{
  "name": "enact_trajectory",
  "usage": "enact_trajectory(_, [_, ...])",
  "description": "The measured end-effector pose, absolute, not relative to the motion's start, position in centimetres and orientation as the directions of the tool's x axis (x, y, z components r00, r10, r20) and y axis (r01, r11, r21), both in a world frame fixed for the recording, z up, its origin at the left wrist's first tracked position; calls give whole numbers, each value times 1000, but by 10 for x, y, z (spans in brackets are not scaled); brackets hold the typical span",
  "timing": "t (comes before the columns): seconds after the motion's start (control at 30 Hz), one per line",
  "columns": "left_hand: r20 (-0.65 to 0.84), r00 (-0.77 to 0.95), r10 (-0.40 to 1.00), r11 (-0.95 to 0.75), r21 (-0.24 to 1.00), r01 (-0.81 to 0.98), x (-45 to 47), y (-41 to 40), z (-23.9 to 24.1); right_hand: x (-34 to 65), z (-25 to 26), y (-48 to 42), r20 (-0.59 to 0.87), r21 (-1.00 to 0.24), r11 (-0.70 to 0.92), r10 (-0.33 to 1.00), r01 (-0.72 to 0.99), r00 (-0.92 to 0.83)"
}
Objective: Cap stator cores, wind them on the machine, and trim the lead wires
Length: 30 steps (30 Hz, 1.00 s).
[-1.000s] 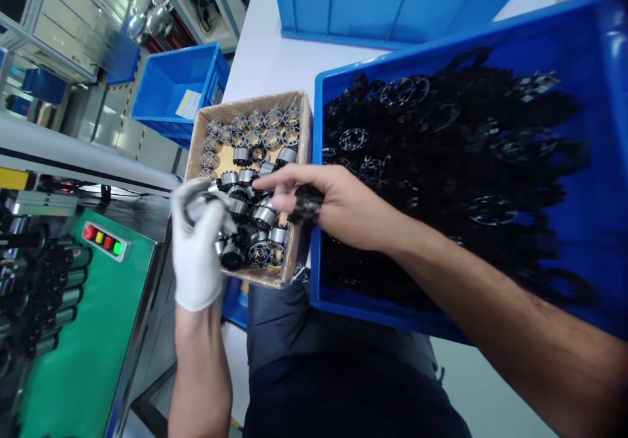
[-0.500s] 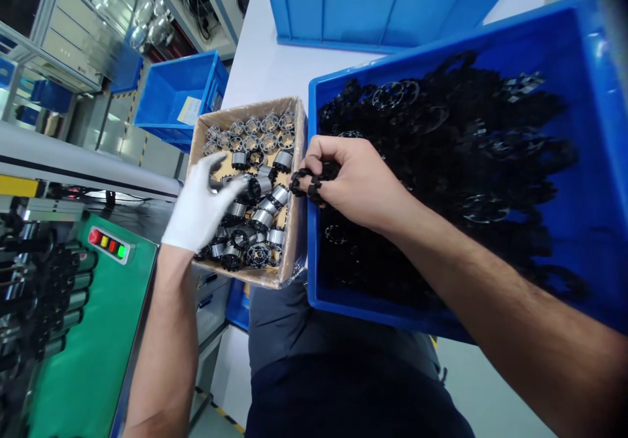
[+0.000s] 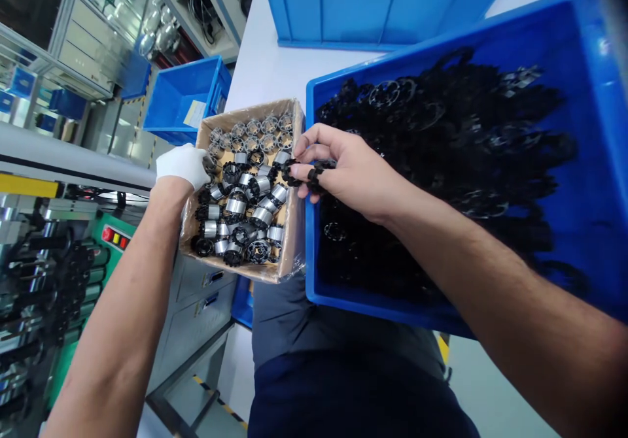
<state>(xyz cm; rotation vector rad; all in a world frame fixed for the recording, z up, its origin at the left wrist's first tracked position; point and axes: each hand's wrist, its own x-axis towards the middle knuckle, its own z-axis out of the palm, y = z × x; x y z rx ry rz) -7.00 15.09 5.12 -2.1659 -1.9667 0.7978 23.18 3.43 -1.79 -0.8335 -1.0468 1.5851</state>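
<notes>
My right hand (image 3: 350,173), bare, holds several black toothed plastic rings (image 3: 321,171) between and around its fingers, above the gap between the carton and the blue bin. My left hand (image 3: 182,165), in a white glove, curls over the carton's far-left edge by the bare metal rings (image 3: 252,127); its fingertips and whatever they hold are partly hidden. The cardboard carton (image 3: 290,245), wrapped in clear film, has those bare rings in rows at the back. Metal cores with black toothed ends (image 3: 236,204) lie loosely in its middle and front.
A large blue bin (image 3: 310,255) full of black plastic rings stands at right. Behind it is another blue crate (image 3: 338,6). A blue crate (image 3: 184,91) with a paper label stands beyond the carton. At left is a machine with a button panel (image 3: 115,236).
My left hand has moved from over the loose cores back and left to the carton's edge, and its fingers have curled in. My right hand stays nearly in place with the black rings.
</notes>
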Motion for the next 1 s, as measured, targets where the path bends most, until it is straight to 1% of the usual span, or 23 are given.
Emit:
enact_trajectory(0.13, [-297,46,954,-156,-357,921,-76,152,49,232,-16,35,6,-928,-86,969,-363,-245])
enact_trajectory(0.27, [-248,93,964,-147,-209,967,-84,152,48,230,-12,32,17,-915,-100,958,-391,-286])
enact_trajectory(0.33, [-177,105,979,-127,-123,984,-90,150,55,230,-8,30,34,-903,-104,950,-418,-310])
enact_trajectory(0.4, [-65,107,992,-111,-54,992,-95,146,67,230,-4,28,54,-892,-108,939,-439,-339])
enact_trajectory(0.43, [16,108,994,-109,23,994,-95,143,73,230,-1,28,58,-889,-112,934,-445,-352])
enact_trajectory(0.47, [99,103,990,-117,151,982,-94,138,79,230,1,27,58,-886,-119,931,-448,-362])
enact_trajectory(0.5, [175,75,982,-130,333,934,-91,131,84,230,2,26,55,-883,-127,928,-452,-369])
enact_trajectory(0.53, [214,21,977,-138,548,825,-86,123,89,229,4,25,51,-879,-136,926,-456,-375])
enact_trajectory(0.57, [196,-48,979,-117,747,655,-79,113,92,227,5,25,46,-875,-146,924,-462,-380])
enact_trajectory(0.6, [115,-101,988,-57,888,456,-71,102,94,226,6,24,41,-869,-157,923,-470,-384])
enact_trajectory(0.63, [-8,-113,994,40,958,283,-61,90,95,225,6,23,36,-862,-168,921,-479,-388])
enact_trajectory(0.67, [-129,-96,987,142,979,147,-52,77,95,223,6,22,32,-855,-180,918,-487,-395])
enact_trajectory(0.7, [-218,-65,974,221,974,41,-42,64,94,222,6,21,26,-848,-192,916,-494,-401])
enact_trajectory(0.73, [-277,-26,961,275,961,-38,-32,52,92,221,6,20,20,-843,-204,913,-498,-407])
enact_trajectory(0.77, [-305,-1,952,304,947,-100,-23,41,89,220,5,20,13,-841,-212,912,-498,-410])
enact_trajectory(0.83, [-311,-18,950,304,940,-157,-5,21,79,220,4,19,7,-845,-208,917,-493,-399])
enact_trajectory(0.93, [-233,-148,961,221,971,-97,17,2,58,219,3,19,31,-856,-159,934,-492,-357])
enact_trajectory(1.0, [-166,-188,968,156,985,-71,27,-6,45,218,4,18,56,-866,-127,937,-484,-345])
